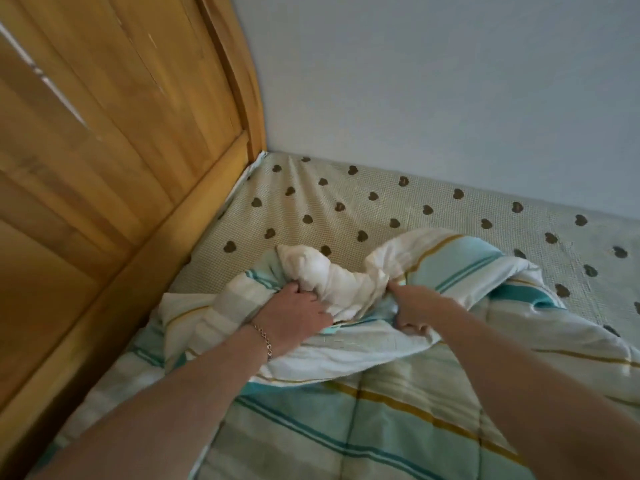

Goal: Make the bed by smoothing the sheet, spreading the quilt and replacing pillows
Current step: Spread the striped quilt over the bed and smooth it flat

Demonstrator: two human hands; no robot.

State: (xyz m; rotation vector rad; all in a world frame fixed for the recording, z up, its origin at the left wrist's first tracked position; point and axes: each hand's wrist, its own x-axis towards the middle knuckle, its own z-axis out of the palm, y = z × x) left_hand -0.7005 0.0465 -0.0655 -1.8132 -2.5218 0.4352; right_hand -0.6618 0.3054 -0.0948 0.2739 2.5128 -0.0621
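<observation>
A wooden headboard point(114, 161) of yellow-orange planks fills the left side of the frame and leans toward the upper middle. A plain pale blue-grey wall point(450, 84) takes the upper right of the frame. The two meet in a corner near the middle of the picture.

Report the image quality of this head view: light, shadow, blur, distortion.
Head view: soft, even light, no glare; wide-angle lens bows the wooden headboard into a curve; forearms near the bottom edge look stretched and soft; left hand and right hand gripping the striped quilt are fairly sharp; faint shadows in the heart-print sheet wrinkles.
</observation>
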